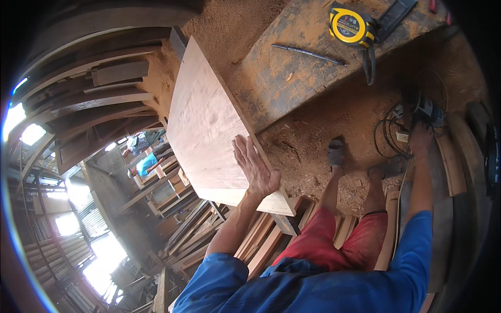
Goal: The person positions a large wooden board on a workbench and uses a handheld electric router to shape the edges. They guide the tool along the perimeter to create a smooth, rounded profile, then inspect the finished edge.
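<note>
My left hand [255, 169] lies flat on a pale wooden board [203, 122], its fingers stretched out near the right edge. The board tilts upward, with a dark support bar [286, 223] showing under its near end. At the right, my right hand [420, 139] reaches down, fingers closed on a corded power tool [429, 110] with a grey and dark body. Its exact kind is hard to make out, and my fingers are partly hidden. A dark cable [386, 130] loops beside the tool.
A sawdust-covered bench [282, 68] holds a yellow and black tape measure [348, 27] and a dark pen [309, 53]. Stacked planks [112, 104] line the left. Timber pieces [261, 235] lie below the board. Sawdust covers the floor [297, 156]. Two people [148, 163] are farther back.
</note>
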Demonstrator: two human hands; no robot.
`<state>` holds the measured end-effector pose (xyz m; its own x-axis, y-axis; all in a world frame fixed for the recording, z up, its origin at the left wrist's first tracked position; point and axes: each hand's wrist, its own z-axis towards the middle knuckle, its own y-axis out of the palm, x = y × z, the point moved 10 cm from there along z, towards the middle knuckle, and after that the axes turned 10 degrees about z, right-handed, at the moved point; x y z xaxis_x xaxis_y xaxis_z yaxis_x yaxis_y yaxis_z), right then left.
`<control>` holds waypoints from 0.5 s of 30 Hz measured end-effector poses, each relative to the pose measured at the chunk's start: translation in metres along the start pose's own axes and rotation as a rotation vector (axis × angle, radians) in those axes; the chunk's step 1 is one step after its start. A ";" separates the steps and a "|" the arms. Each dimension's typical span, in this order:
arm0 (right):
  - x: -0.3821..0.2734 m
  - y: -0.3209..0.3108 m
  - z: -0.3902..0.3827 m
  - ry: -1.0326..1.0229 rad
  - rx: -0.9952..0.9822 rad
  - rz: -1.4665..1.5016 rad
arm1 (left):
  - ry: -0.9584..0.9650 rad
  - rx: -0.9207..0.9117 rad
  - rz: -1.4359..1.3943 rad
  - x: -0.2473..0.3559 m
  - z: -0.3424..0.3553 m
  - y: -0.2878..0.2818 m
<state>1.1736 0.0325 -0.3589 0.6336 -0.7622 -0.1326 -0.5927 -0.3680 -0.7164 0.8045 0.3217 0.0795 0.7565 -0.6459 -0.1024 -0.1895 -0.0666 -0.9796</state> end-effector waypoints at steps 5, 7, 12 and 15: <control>0.007 0.006 0.009 0.021 0.027 0.182 | 0.056 -0.037 -0.028 0.008 -0.002 -0.003; 0.012 -0.012 0.005 0.031 0.031 0.203 | 0.097 -0.019 -0.035 0.014 0.001 -0.005; 0.024 -0.065 -0.003 0.096 0.027 0.326 | 0.134 0.038 -0.041 0.010 -0.002 -0.008; 0.009 -0.078 -0.041 0.114 -0.037 0.426 | 0.117 0.044 -0.034 0.013 0.002 -0.009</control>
<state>1.2056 0.0329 -0.2761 0.2705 -0.9033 -0.3329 -0.8079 -0.0250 -0.5888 0.8170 0.3153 0.0867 0.6834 -0.7283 -0.0505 -0.1349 -0.0580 -0.9892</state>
